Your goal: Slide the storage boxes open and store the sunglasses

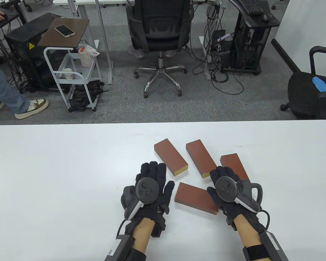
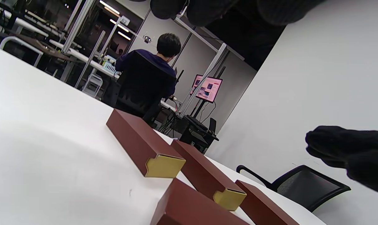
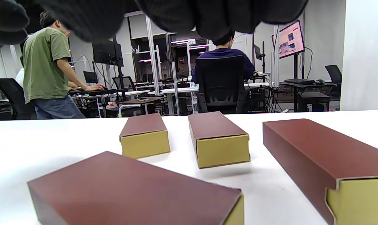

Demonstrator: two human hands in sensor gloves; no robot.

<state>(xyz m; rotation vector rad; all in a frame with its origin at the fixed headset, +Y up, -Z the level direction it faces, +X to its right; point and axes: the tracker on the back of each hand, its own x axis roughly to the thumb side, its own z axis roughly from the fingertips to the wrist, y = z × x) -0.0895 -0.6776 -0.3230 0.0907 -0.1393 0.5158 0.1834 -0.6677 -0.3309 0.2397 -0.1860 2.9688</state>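
Note:
Several brown slide boxes with gold inner drawers lie shut on the white table (image 1: 57, 168). One is at the far left (image 1: 170, 161), one in the middle (image 1: 201, 158), one on the right (image 1: 235, 167) and one nearest me (image 1: 197, 198). My left hand (image 1: 153, 174) lies palm down on the table, fingers spread, left of the near box and holding nothing. My right hand (image 1: 222, 175) hovers over the near box's right end, empty. In the right wrist view its fingers (image 3: 176, 12) hang above the boxes (image 3: 218, 137) without touching. No sunglasses are in view.
Beyond the table's far edge stand an office chair (image 1: 159, 27), a white trolley (image 1: 73, 76) and computer towers. A black chair (image 1: 312, 92) is at the right. The left half of the table holds nothing I can see.

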